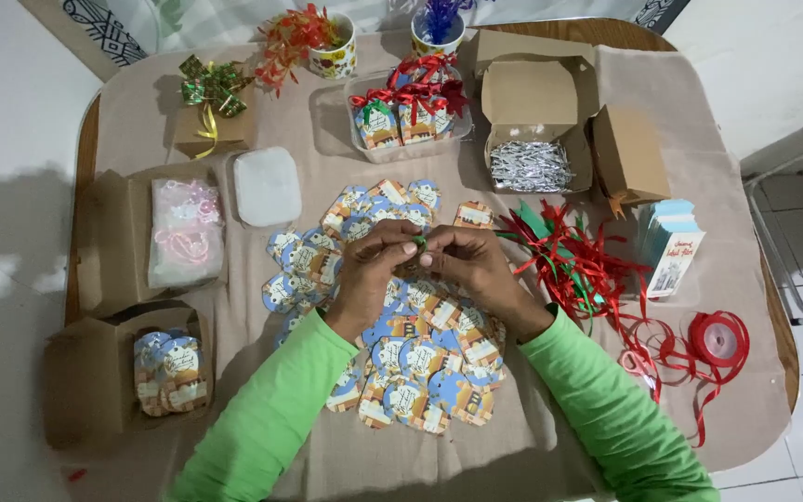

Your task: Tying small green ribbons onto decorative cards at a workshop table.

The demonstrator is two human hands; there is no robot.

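Observation:
My left hand point(371, 263) and my right hand point(469, 262) meet over the middle of the table, fingertips pinched together on a small green ribbon piece point(418, 243). Both arms wear bright green sleeves. Under the hands lies a spread of several small blue and orange printed paper tags point(417, 372). Part of the pile is hidden by my hands.
A heap of red and green ribbons point(576, 263) and a red ribbon spool point(718, 338) lie to the right. Open cardboard boxes hold tags point(170, 370), silver strips point(531, 165) and a plastic bag point(185, 231). A clear tray of finished ribboned tags point(407, 112) and two cups point(336, 56) stand at the back.

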